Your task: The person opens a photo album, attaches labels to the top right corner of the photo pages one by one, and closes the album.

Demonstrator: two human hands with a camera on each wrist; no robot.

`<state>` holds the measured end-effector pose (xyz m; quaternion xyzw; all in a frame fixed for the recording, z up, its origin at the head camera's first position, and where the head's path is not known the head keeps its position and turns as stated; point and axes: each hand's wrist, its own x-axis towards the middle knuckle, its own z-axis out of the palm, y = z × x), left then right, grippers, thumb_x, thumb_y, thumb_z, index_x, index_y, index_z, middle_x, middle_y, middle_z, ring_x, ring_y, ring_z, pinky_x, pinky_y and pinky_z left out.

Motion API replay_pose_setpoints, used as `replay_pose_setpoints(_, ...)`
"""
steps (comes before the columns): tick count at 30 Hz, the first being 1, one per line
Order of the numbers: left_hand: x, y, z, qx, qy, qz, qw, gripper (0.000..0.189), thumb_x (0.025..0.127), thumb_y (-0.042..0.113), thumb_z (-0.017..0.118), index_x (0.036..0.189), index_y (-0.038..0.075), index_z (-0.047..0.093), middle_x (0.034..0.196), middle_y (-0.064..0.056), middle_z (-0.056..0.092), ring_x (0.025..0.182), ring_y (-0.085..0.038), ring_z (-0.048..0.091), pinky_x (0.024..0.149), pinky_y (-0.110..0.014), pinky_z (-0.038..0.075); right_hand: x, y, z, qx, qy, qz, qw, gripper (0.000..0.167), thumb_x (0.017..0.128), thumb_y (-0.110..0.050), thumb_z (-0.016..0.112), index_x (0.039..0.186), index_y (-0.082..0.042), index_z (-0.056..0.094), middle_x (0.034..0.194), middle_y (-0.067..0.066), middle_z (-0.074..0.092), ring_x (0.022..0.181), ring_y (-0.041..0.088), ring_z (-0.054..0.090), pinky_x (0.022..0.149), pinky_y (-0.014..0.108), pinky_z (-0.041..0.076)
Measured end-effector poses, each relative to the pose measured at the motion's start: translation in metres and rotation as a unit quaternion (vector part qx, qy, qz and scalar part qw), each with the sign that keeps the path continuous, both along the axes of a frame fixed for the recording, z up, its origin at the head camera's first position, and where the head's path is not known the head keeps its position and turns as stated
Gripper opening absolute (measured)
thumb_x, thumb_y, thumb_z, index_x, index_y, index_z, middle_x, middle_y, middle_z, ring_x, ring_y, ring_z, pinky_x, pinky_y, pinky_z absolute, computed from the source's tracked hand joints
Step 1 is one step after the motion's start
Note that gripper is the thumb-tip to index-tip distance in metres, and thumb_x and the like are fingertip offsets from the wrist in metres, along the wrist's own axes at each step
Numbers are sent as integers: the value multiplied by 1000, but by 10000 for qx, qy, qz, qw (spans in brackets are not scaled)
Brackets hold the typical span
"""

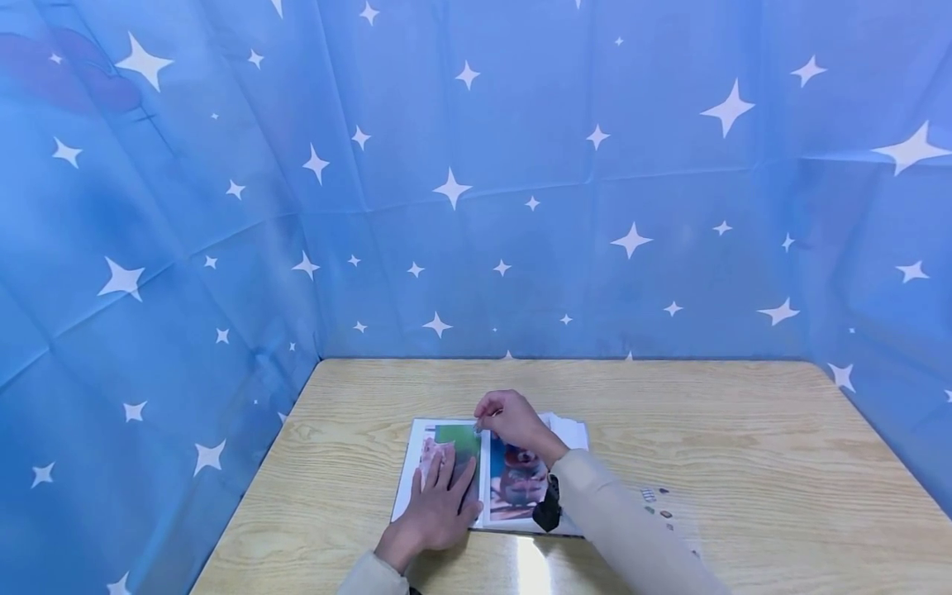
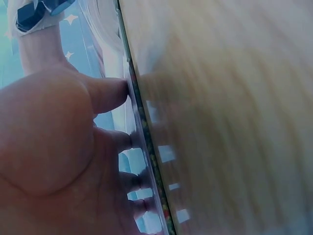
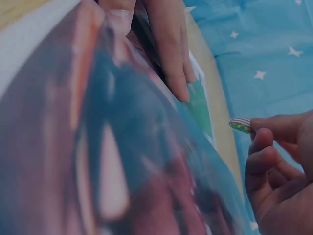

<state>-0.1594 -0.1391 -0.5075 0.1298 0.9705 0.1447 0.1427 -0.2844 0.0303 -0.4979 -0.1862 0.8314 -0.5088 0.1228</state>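
Observation:
An open photo album (image 1: 485,475) lies on the table, with a picture on each facing page. My left hand (image 1: 437,514) rests spread on the left page, over the picture with green and pink (image 1: 463,440). Seen from the left wrist, its thumb and fingertips press along the album's thin edge (image 2: 146,134). Over the top of the album, near the fold, my right hand (image 1: 513,420) pinches a tiny sticker-like piece (image 3: 241,125) between thumb and fingertip. That piece has stripes and a green dotted part. The right page's glossy picture (image 3: 127,147) fills much of the right wrist view.
Several small patterned pieces (image 1: 649,495) lie scattered on the wooden table (image 1: 729,446), right of the album beside my right forearm. White pages (image 1: 571,431) show at the album's upper right. A blue curtain with white stars (image 1: 521,182) surrounds the table's back and sides.

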Motion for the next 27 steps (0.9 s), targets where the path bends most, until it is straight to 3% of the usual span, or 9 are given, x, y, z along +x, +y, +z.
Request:
replay_pose_setpoints(8,1,1,2,-65,-21,0,10000,65,103,47,41,158,14,27,164,-22,7,151,-43,4,115,-69,12,-4,-4,-10,-239,-365,-168,9989,8,94,-3,62,97,-3,69,84,12,70,53,13,52,49,26,42)
replay_pose_setpoints(11,2,1,3,-83,10,6,10000,65,103,46,42,157,14,27,164,-23,8,151,-43,5,115,-69,12,-5,-7,-12,-189,-315,-221,9991,7,93,-2,62,96,-3,69,82,10,70,51,14,52,49,26,43)
replay_pose_setpoints(18,1,2,3,-135,23,0,9999,64,103,46,42,157,14,28,164,-23,9,151,-42,6,115,-68,13,-5,-15,-13,233,27,-358,9991,4,90,-4,67,90,-6,71,78,-1,69,72,15,63,67,30,49)
replay_pose_setpoints(27,0,1,1,-133,-76,54,9999,65,103,46,42,157,15,28,165,-21,8,151,-41,5,115,-68,12,-5,-22,-14,515,99,-664,9964,8,85,-2,72,82,-7,67,72,0,63,64,14,56,60,28,46)
